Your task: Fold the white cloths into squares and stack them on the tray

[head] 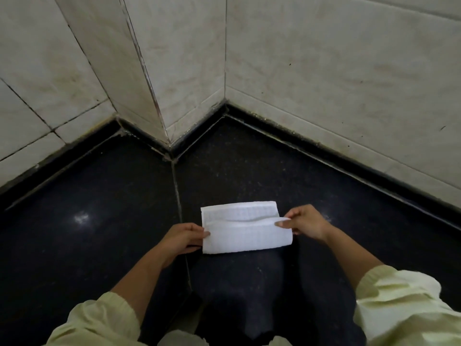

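Cloth held at both ends over dark worktop

One white cloth (245,233) is in view, folded into a long rectangle with its long sides running left to right. It sits near the front middle of the dark speckled worktop (99,196), just right of a pale seam (178,193) that runs front to back across the surface. Whether the cloth rests flat on the worktop or is held slightly above it cannot be told.

The left hand (183,237) pinches the cloth's left short edge, thumb on top and fingers curled beneath. The right hand (305,222) pinches the right end, thumb and forefinger closed on the corner of the upper layer. That upper layer stands a little proud of the layer behind it, with a curved gap showing along its far edge. The near long edge is a rounded fold.

Both forearms are bare, with pale yellow-green sleeves (399,300) pushed up towards the elbows.

Pale tiled walls (324,71) rise behind the worktop and meet it along a dark, soiled joint. A dark shadow lies on the worktop between the arms.
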Tool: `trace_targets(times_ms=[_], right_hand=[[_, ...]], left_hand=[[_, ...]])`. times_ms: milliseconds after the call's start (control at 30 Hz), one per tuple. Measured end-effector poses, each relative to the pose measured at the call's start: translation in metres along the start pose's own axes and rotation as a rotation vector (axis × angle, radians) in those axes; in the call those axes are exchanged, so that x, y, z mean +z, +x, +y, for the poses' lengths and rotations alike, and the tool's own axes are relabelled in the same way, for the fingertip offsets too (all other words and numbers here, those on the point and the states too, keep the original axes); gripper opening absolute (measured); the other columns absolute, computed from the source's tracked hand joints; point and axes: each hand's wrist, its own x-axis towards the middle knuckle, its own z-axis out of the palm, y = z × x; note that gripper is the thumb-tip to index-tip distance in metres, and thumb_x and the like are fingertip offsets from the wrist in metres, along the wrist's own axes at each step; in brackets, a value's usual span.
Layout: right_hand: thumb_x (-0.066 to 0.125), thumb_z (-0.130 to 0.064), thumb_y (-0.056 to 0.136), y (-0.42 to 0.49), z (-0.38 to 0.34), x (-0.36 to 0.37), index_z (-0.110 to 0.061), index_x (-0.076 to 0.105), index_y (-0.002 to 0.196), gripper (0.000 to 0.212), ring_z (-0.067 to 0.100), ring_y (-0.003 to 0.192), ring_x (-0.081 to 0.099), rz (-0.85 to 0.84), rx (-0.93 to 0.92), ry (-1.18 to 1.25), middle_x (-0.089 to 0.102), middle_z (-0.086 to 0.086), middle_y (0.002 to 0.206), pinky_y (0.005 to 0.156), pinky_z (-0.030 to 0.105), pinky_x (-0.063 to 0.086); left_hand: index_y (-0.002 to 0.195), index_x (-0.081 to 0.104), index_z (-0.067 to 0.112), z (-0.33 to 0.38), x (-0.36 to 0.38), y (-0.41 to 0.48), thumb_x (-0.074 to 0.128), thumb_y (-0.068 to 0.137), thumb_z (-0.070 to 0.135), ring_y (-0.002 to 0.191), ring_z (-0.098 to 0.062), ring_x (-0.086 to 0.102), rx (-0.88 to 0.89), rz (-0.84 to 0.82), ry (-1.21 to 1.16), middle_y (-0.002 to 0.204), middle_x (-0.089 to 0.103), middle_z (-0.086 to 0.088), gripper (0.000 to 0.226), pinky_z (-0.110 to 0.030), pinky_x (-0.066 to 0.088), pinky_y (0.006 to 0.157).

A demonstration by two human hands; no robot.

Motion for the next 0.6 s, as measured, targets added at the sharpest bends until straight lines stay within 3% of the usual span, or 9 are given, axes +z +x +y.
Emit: trace_targets(times_ms=[100, 233, 333, 433, 600], right_hand=[[0.071, -0.005, 0.084, 0.015, -0.002, 0.005, -0.001, 0.069, 0.084, 0.005, 0.019, 0.082, 0.067, 0.046, -0.005, 0.056, 0.070, 0.009, 0.085, 0.069, 0.026, 0.056], [0.072, -0.008, 0.084, 0.039, 0.001, 0.016, -0.009, 0.066, 0.071, 0.014, 0.028, 0.087, 0.066, 0.161, 0.010, 0.069, 0.069, 0.014, 0.085, 0.087, 0.046, 0.056], [0.072, -0.017, 0.085, 0.053, -0.001, 0.024, -0.011, 0.064, 0.071, 0.017, 0.025, 0.086, 0.063, 0.255, 0.014, 0.024, 0.067, 0.008, 0.082, 0.083, 0.040, 0.053], [0.065, -0.021, 0.091, 0.058, -0.004, 0.029, -0.009, 0.068, 0.088, 0.012, 0.020, 0.088, 0.059, 0.300, 0.025, -0.049, 0.064, 0.005, 0.086, 0.077, 0.030, 0.043], [0.062, -0.022, 0.093, 0.065, -0.001, 0.036, -0.006, 0.069, 0.102, 0.019, 0.028, 0.100, 0.062, 0.356, 0.032, -0.113, 0.068, 0.013, 0.100, 0.080, 0.027, 0.042]], left_hand=[[0.092, 0.070, 0.008, -0.001, 0.003, 0.009, 0.073, 0.083, 0.017, 0.089, -0.018, 0.069, 0.032, 0.111, -0.051, 0.096, 0.074, -0.006, 0.014, -0.027, 0.052, 0.075], [0.093, 0.070, 0.004, -0.003, 0.008, 0.019, 0.072, 0.085, 0.013, 0.084, -0.018, 0.069, 0.101, 0.231, -0.132, 0.094, 0.072, -0.009, 0.012, -0.024, 0.054, 0.073], [0.090, 0.069, 0.008, -0.001, 0.013, 0.026, 0.070, 0.086, 0.012, 0.082, -0.017, 0.067, 0.125, 0.312, -0.163, 0.090, 0.070, -0.007, 0.006, -0.022, 0.053, 0.069], [0.089, 0.069, 0.011, 0.000, 0.014, 0.034, 0.070, 0.087, 0.013, 0.084, -0.017, 0.067, 0.139, 0.376, -0.142, 0.090, 0.070, -0.005, 0.004, -0.022, 0.053, 0.069], [0.089, 0.072, 0.014, -0.004, 0.014, 0.049, 0.073, 0.084, 0.018, 0.088, -0.020, 0.068, 0.170, 0.457, -0.039, 0.089, 0.072, -0.003, 0.006, -0.035, 0.056, 0.084]])
